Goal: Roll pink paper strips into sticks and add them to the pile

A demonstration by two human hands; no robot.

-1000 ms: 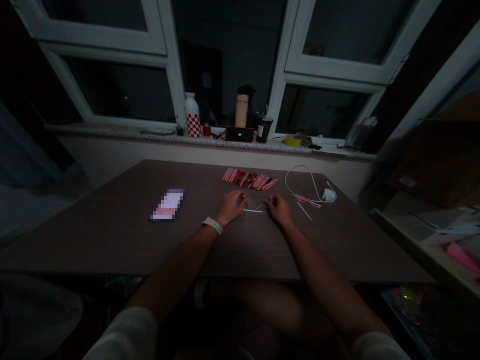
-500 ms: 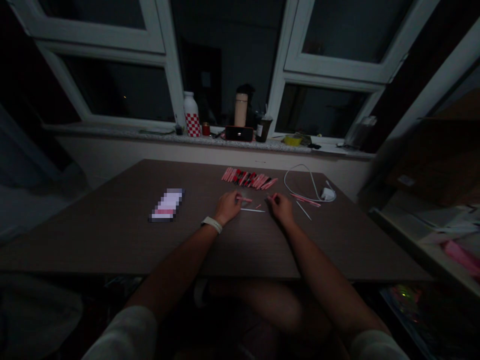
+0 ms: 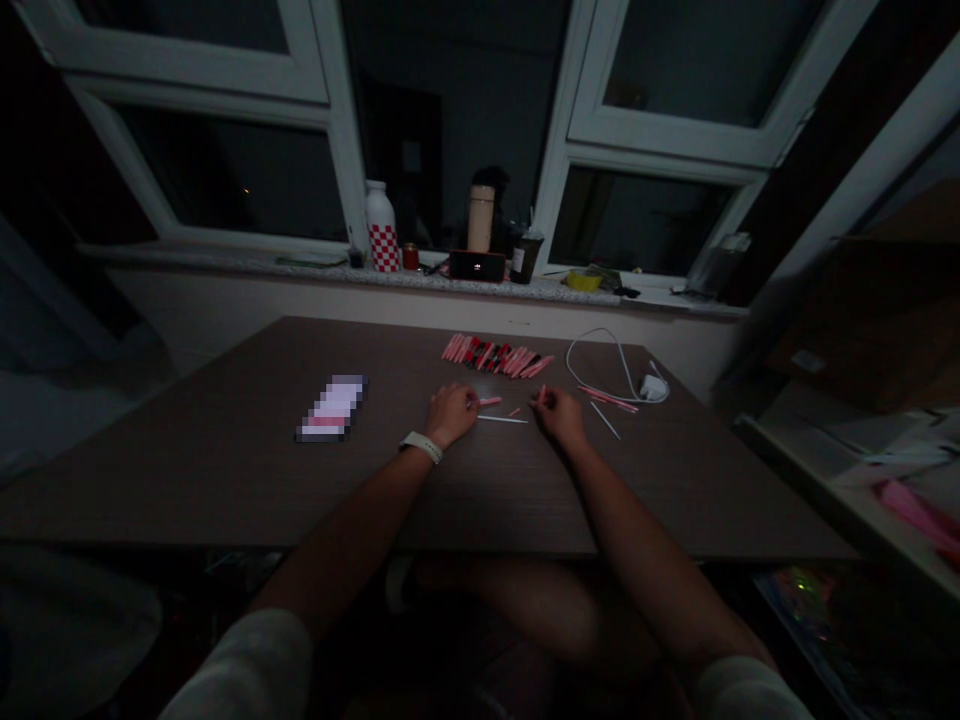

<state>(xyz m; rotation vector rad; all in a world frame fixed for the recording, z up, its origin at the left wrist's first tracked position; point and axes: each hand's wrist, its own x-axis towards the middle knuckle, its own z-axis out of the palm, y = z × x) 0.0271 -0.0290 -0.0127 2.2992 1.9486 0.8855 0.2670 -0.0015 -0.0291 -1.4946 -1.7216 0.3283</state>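
My left hand [image 3: 451, 414], with a white watch band on its wrist, rests on the brown table [image 3: 225, 470] and its fingers are closed on a short pink pen piece [image 3: 489, 401]. My right hand [image 3: 559, 414] lies a little to the right, fingers pinched on a small pink piece [image 3: 541, 394]. Between the hands lie a thin white refill [image 3: 502, 419] and a tiny pink bit [image 3: 514, 411]. Behind them a row of several pink and red pens [image 3: 495, 357] lies on the table.
A white cable with a charger [image 3: 651, 387] lies right of the pens, with loose pink sticks [image 3: 609, 400] beside it. A blurred flat object [image 3: 332, 407] sits at the left. Bottles, a cup and a small device [image 3: 477, 265] stand on the windowsill. A cluttered shelf is at the right.
The pink piece has come out further to the right from my left hand's fingers. My right hand now pinches a small pink piece upright. Both hands stay in nearly the same place.
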